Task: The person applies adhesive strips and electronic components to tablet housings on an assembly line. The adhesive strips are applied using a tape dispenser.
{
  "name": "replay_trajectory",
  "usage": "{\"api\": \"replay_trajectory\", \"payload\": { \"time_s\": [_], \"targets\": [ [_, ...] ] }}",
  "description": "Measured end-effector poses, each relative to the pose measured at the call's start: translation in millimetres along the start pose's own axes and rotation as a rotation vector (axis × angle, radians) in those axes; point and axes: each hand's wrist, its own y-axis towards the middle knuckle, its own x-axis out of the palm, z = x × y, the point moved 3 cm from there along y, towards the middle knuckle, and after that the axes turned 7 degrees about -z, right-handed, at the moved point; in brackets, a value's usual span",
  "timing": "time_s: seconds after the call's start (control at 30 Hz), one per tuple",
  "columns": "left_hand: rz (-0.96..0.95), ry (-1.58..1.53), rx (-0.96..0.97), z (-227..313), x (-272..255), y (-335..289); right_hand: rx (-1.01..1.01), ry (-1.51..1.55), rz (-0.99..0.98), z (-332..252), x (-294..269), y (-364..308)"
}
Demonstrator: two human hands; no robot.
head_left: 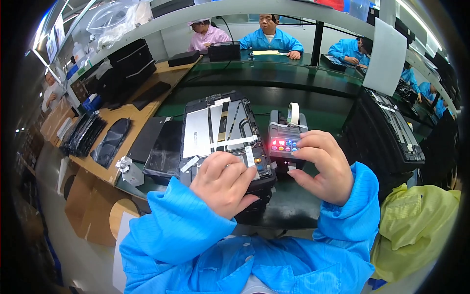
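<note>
In front of me lies a stack of tablet-like devices; the top one is an opened device (198, 139) with silver plates, dark cables and white tape strips showing. My left hand (223, 183) rests on its near edge, fingers bent and thumb apart, beside a short white tape strip (249, 156). Just right of the stack stands a dark tape dispenser (288, 128) with a roll of pale tape (293, 113) and a panel of lit red and blue buttons. My right hand (325, 169) is at its front, fingers and thumb apart around a small white tape end (292, 166).
Dark flat panels (164, 147) lie left of the stack, near a small silvery bottle-like object (129, 171). Another tall device stack (387, 127) stands at right, beside a yellow-green cloth (413, 225). Several people sit beyond the green bench (313, 88). An overhead rail (205, 13) crosses the top.
</note>
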Motion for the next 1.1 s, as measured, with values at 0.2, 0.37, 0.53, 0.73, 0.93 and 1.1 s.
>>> {"api": "replay_trajectory", "payload": {
  "time_s": [0.2,0.37,0.53,0.73,0.93,1.1],
  "targets": [
    [-0.002,0.003,0.009,-3.1,-7.9,-7.0,-0.017,-0.001,-0.019,-2.0,2.3,-0.6],
    [-0.003,0.008,-0.002,-10.4,-14.9,-22.5,-0.025,-0.004,-0.067,-7.6,4.3,-0.1],
    [0.01,0.177,0.038,-11.8,-10.1,-32.3,-0.03,0.024,-0.101,-9.5,10.1,2.2],
    [0.145,0.058,-0.269,-43.1,-34.1,-73.1,0.003,0.053,-0.152,-9.9,20.3,7.2],
    [0.156,-0.145,-0.428,-54.5,-18.0,-106.8,-0.085,0.016,-0.232,-23.7,35.9,23.6],
    [0.027,-0.893,-0.769,-58.3,12.3,-125.5,0.011,0.011,-0.197,-27.5,29.5,26.4]
  ]
}}
